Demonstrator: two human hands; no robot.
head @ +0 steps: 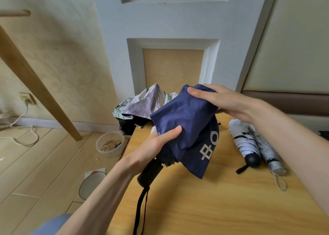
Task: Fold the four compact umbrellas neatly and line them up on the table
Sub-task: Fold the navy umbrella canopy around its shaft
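A navy blue umbrella with white lettering is held above the wooden table, its cloth loose and its black handle pointing towards me. My left hand grips it near the handle end, thumb on the cloth. My right hand grips the far end of the cloth. Two folded umbrellas lie side by side at the right: a white one with a black knob and a silver one. A floral umbrella lies unfolded at the table's far left corner.
On the floor to the left stand a plastic bowl of grain and a dark-rimmed plate. A wooden leg slants down to the floor, and a white cable runs from a wall socket. A panelled wall stands behind the table.
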